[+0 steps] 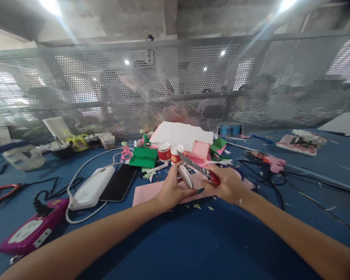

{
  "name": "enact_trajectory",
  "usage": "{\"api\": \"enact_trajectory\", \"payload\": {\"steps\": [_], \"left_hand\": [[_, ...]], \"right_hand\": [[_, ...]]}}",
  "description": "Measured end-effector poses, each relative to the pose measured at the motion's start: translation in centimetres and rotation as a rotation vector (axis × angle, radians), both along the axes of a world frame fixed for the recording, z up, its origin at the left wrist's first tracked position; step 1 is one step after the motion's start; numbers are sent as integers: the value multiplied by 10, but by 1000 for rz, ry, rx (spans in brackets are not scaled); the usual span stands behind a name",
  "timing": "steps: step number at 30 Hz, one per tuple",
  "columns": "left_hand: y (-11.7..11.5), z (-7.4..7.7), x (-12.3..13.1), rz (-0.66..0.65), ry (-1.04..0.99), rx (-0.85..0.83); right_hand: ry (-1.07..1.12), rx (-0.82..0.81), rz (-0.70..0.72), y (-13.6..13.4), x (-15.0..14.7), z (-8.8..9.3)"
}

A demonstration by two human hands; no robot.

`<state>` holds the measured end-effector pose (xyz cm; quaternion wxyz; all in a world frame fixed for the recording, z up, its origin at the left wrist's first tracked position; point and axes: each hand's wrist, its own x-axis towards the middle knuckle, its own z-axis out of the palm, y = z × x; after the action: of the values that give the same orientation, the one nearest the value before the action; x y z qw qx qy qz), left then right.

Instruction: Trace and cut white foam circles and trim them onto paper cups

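Observation:
My left hand (pixel 171 188) is closed round a small white roll with a dark rim (pixel 186 177), held upright just above a pink sheet (pixel 147 190) on the blue table. My right hand (pixel 226 182) grips red-handled scissors (pixel 196 166); their blades point up and left, past the top of the roll. The two hands nearly touch over the pink sheet. Small green paper scraps (pixel 197 206) lie in front of them.
Behind the hands lie green paper (pixel 143 157), two red-and-white rolls (pixel 164 151), pink card (pixel 200 150) and white foam (pixel 181 134). A phone (pixel 119 182) and white power bank (pixel 91 187) lie left; a magenta device (pixel 32 229) near-left. Black cables (pixel 268 177) and a pink glue gun (pixel 270 159) lie right.

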<state>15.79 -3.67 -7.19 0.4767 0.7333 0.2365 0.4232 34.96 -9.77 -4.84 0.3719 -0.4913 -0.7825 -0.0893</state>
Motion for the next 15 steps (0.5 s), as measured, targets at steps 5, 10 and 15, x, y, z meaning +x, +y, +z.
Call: {"api": "enact_trajectory", "payload": {"steps": [5, 10, 15], "left_hand": [[1, 0, -3, -139, -64, -214], [0, 1, -4, -220, -99, -216], [-1, 4, -1, -208, -147, -221]], "right_hand": [[-158, -36, -77, 8, 26, 3], [-317, -169, -107, 11, 24, 3], [-369, -220, -153, 10, 19, 3]]}}
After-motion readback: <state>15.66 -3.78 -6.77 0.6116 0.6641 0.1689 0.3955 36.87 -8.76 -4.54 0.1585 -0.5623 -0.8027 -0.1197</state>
